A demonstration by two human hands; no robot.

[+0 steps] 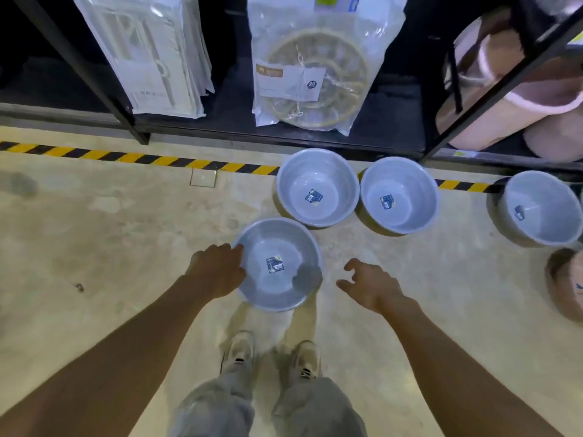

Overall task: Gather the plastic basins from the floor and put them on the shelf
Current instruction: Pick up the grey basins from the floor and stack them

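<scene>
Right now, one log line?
left hand on nearest grey plastic basin rim | right hand open, empty | basins on floor | shelf pending

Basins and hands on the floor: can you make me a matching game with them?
Things:
1. nearest basin
2. left hand
3. right hand
4. striped floor tape

Clues:
A. yellow and black
B. open, touching nothing
C. by the person's shoes, blue sticker inside
D. resting on a basin's rim

Pairs: 1-C, 2-D, 3-B, 4-A
</scene>
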